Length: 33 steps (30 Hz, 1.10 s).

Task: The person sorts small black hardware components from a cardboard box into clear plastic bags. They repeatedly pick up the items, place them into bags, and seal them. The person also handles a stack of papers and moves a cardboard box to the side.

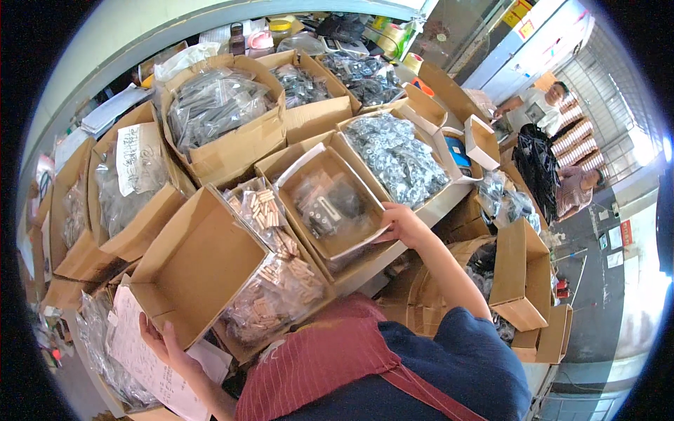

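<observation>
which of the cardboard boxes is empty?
The tilted open box at lower left, held at its bottom corner by the left hand. Its bare brown inside shows; the other boxes around it hold bagged parts.

Daylit workshop: pale wall [105, 42], grey floor [597, 281], barred window [618, 77].

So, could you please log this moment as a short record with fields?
Setting: worktable crowded with open cardboard boxes
Left hand: grips the near edge of an empty cardboard box, beside a handwritten sheet
Right hand: holds the corner of a shallow tray box of small dark parts
Between them: bagged tan cylindrical pieces
Background: two other people, seated
</observation>
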Motion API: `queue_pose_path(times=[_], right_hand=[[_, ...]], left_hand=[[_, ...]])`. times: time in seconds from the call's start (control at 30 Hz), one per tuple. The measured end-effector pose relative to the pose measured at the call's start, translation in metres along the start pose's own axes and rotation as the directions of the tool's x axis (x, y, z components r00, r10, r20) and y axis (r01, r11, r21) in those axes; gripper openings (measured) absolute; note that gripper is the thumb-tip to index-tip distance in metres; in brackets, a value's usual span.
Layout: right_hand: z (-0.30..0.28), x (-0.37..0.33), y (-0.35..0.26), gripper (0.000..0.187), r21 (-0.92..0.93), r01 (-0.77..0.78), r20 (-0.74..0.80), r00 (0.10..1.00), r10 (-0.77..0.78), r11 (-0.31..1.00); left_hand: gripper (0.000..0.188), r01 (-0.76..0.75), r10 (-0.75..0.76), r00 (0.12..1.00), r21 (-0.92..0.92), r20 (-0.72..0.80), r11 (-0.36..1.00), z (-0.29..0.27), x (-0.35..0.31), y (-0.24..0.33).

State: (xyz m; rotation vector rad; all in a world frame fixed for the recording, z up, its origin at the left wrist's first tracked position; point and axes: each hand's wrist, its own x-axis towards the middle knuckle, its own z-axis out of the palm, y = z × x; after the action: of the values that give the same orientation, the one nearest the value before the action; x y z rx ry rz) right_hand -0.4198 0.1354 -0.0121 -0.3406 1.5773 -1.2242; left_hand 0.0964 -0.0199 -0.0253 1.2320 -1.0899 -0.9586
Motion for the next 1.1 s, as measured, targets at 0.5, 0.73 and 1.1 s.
queue_pose_path(times=[0.5, 0.73, 1.1], right_hand=[[-0.076, -0.041, 0.009, 0.022, 0.580, 0.384, -0.249, 0.923, -0.292, 0.719], [-0.105, -0.046, 0.004, 0.007, 0.469, 0.490, -0.529, 0.822, -0.210, 0.735], [-0.155, -0.018, 0.049, 0.032, 0.332, 0.440, -0.440, 0.855, -0.276, 0.834]], left_hand=[[0.047, 0.083, -0.098, 0.991, 0.151, 0.090, 0.985, -0.012, 0.000, 0.016], [0.037, 0.124, -0.143, 0.981, 0.144, 0.128, 0.982, -0.006, -0.006, 0.027], [0.048, 0.017, -0.052, 0.991, 0.269, 0.121, 0.963, -0.005, -0.013, 0.032]])
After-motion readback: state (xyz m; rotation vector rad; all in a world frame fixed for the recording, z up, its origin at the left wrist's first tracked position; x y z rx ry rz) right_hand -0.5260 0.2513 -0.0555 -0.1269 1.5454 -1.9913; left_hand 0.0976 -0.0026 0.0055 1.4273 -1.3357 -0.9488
